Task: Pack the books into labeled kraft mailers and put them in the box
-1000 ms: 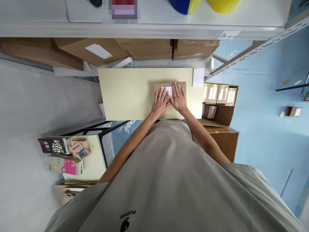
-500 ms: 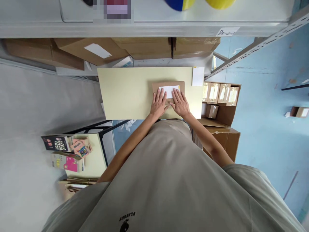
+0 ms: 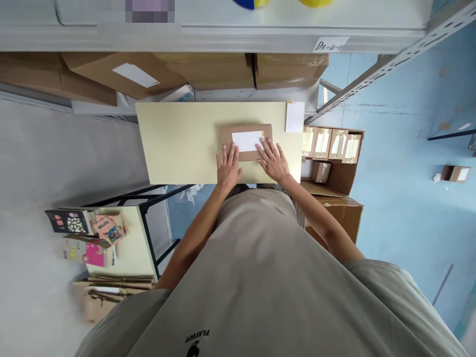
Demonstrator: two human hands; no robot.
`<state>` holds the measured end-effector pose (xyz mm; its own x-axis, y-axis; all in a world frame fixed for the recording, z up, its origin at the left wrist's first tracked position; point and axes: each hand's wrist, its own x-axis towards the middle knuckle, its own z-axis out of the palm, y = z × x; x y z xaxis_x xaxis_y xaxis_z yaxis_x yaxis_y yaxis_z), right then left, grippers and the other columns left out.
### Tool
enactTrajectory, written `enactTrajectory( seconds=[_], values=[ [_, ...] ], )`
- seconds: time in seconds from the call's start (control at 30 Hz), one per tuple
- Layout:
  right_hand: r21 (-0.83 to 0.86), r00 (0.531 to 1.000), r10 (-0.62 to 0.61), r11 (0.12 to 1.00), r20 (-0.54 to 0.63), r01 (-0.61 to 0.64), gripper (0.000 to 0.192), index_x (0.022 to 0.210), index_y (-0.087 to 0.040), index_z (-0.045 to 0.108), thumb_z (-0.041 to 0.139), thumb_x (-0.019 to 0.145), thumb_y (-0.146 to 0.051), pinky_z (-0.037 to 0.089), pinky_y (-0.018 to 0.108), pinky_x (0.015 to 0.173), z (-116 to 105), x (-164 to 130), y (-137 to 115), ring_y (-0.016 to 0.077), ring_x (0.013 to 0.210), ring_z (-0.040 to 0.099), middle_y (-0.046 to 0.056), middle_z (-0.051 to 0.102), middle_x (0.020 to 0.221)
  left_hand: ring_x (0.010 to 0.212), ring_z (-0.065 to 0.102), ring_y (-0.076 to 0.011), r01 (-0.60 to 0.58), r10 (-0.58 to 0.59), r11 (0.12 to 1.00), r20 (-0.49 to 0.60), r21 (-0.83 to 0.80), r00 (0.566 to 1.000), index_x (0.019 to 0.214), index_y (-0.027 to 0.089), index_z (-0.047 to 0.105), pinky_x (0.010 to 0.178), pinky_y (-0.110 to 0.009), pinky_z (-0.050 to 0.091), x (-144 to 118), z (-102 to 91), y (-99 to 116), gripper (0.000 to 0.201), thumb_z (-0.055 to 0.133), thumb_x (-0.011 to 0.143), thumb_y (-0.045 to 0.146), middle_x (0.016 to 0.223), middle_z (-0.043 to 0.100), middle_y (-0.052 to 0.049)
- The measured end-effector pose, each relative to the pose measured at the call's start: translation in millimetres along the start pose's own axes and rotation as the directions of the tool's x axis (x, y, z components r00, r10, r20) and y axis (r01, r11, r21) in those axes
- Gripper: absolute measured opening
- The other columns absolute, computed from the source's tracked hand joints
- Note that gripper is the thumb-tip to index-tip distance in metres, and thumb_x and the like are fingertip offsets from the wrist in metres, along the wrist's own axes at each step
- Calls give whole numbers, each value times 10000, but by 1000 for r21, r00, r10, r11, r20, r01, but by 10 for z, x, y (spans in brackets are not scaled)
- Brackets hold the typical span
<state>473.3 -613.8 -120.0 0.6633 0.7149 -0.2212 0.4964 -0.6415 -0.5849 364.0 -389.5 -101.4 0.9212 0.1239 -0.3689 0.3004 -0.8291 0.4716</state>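
A small brown cardboard box (image 3: 227, 135) lies flat on the pale yellow table (image 3: 178, 144), with a white label (image 3: 247, 141) stuck on its top. My left hand (image 3: 228, 166) is open, its fingertips at the box's lower left corner and the palm over the table edge. My right hand (image 3: 273, 161) is open too, with fingers spread across the lower right corner of the box, near the label's right end. A stack of white labels or paper (image 3: 295, 117) lies at the table's upper right corner.
Large cartons (image 3: 208, 69) stand on the grey shelf rack (image 3: 223, 38) behind the table. To the right, an open carton (image 3: 344, 178) holds several small labelled boxes. Books (image 3: 74, 221) lie on a side table (image 3: 134, 243) at left, beside flattened cardboard (image 3: 111, 292).
My left hand has slid down and left off the label to the box's corner. My right hand has shifted right, uncovering more of the label. The whole view has moved slightly.
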Motion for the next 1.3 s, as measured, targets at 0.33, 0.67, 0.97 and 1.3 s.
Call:
enactTrajectory(
  seconds=[0.33,0.67,0.97,1.3],
  values=[
    [525,935,352,802,-28,-286,1057,1917,-176,342,545,1110,-829,307,603,1519,387,-377,589,369,1866,308,171,399,1957,1853,327,-366,315,-426,779,-90,-542,900,1924,138,227,1520,-547,263,-105,344,-575,1229,855,867,146,1948,368,-251],
    [598,837,468,769,-283,-228,836,1453,-223,849,601,1063,-920,698,486,1023,-28,-340,93,321,1100,812,184,790,1337,1361,840,-338,112,-384,763,-307,-636,871,1363,203,876,1234,-490,640,-91,-154,-364,382,841,1019,364,1393,895,-124],
    [533,812,552,752,-187,-388,788,1080,-184,920,696,1007,-936,690,467,993,-137,-723,64,323,1002,836,167,859,1121,985,868,-258,170,-384,723,-185,-669,905,1070,192,875,942,-338,685,-301,-153,-357,217,875,953,375,993,907,-86],
    [645,715,646,671,-267,-366,857,1242,-191,921,733,940,-970,698,538,1109,268,-956,-51,358,1115,842,200,866,1332,1220,868,-310,151,-330,725,-147,-672,933,1189,186,798,1120,-426,699,-495,58,-399,270,818,1021,397,1301,896,-173]
  ],
)
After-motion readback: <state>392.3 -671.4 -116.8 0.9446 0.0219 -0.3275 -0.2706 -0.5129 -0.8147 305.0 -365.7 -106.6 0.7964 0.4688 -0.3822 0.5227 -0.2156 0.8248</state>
